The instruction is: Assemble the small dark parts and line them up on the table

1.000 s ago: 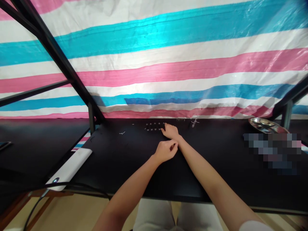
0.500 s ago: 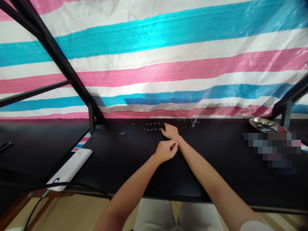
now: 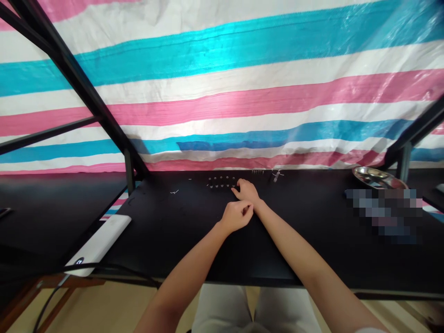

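A: Where do we put the small pieces?
B: Near the far edge of the black table, in two short rows. Taking the right hand as our clock centre, 12 away from the person, they lie at 9 o'clock, just beside its fingertips. We find them too small to identify.
A: State of that hand?
B: Thumb and forefinger reach to the near end of the rows. We cannot tell whether they grip a piece.
A: And the left hand?
B: At 7 o'clock, curled into a loose fist, knuckles up, close against the right wrist. We cannot see into it.
A: Surroundings?
B: We note a line of tiny upright items at 1 o'clock, by the far edge, and a small object with white strings at 2. A shiny metal dish lies at 3, well apart. White scraps lie at 9, beyond the rows; a white power bank at 8. Striped sheeting fills 12 o'clock.
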A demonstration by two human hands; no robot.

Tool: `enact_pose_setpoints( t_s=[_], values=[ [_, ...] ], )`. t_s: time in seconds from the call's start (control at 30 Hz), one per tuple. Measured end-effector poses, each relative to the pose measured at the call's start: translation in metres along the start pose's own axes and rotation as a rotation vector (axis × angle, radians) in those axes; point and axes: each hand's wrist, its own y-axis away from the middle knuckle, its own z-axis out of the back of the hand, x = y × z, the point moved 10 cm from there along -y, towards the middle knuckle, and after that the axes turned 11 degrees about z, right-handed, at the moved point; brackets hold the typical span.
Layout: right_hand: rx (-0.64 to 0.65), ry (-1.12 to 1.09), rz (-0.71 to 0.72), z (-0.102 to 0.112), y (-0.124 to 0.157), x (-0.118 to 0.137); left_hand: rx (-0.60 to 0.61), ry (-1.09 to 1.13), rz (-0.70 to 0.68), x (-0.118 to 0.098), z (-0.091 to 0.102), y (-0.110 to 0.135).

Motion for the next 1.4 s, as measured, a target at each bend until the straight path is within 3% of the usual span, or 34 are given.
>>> enact_pose_setpoints(
  t_s=[0.37,0.53,0.7,0.8,1.07,1.4],
  values=[
    [0.008,0.112,-0.052,0.022,0.043,-0.030,-0.012,0.022,0.047,0.004,0.002,-0.002],
    [-0.005,0.208,-0.134,0.038,0.077,-0.066,0.013,0.003,0.107,0.010,-0.003,-0.002],
    [-0.022,0.269,-0.276,0.057,0.100,-0.115,0.084,-0.076,0.189,0.017,-0.024,-0.006],
    [-0.042,0.260,-0.313,0.062,0.100,-0.134,0.077,-0.144,0.185,0.016,-0.034,-0.010],
    [-0.082,0.185,-0.332,0.054,0.076,-0.161,0.116,-0.381,0.013,-0.008,-0.064,-0.026],
    [-0.094,0.132,-0.309,0.053,0.063,-0.170,0.061,-0.417,0.155,-0.004,-0.109,-0.089]
  ],
)
